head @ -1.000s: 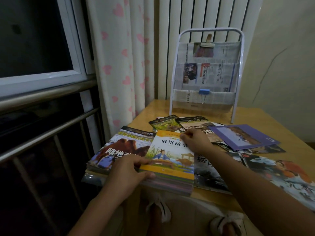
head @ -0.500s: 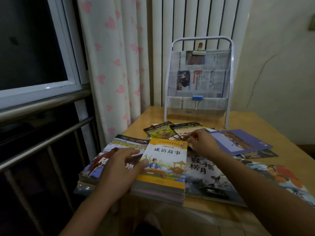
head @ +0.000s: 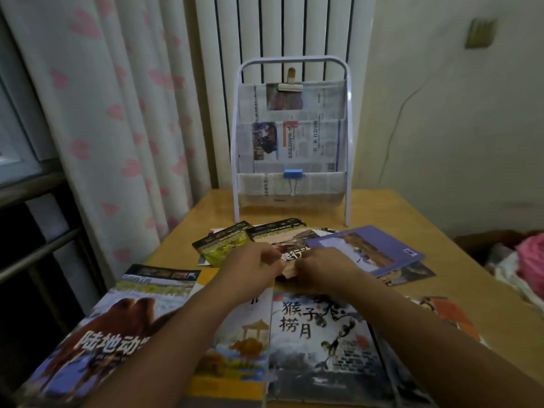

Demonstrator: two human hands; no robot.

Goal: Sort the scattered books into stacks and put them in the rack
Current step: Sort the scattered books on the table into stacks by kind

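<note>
Books lie scattered on the wooden table (head: pixel 382 207). My left hand (head: pixel 253 265) and my right hand (head: pixel 321 267) both grip the near edge of a brown-covered book (head: pixel 294 245) in the middle. A green book (head: pixel 222 244) lies left of it, a purple book (head: pixel 368 248) overlaps it on the right. Nearer me lie a camel-cover stack (head: pixel 97 334), a yellow book (head: pixel 238 348) and a grey ink-painting book (head: pixel 321 343). The white wire rack (head: pixel 291 142), lined with newspaper, stands at the table's far edge.
A heart-patterned curtain (head: pixel 117 113) and window rails hang left of the table. A radiator stands behind the rack. Another picture book (head: pixel 447 316) lies at the right front. Pink cloth (head: pixel 530 260) sits off the table's right side.
My left hand left the yellow book and reached forward to the brown-covered book; my right hand moved there too. The view shifted forward and up toward the rack.
</note>
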